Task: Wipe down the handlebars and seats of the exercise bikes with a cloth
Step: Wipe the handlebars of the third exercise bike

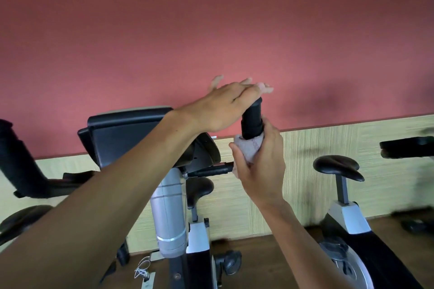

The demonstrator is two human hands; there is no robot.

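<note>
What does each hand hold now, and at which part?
The right hand holds the cloth wrapped around the lower part of the upright handlebar grip. The left hand holds nothing; its palm rests on the grip's top.

Only one view here, a wide-angle cam on the person's head, looking forward and a bit down along both forearms. It sits really close to the bike console and upright handlebar grip at mid-frame. It faces a red wall that fills the top half, and the wood floor shows along the bottom edge. Straight lines bend toward the frame edges.
</note>
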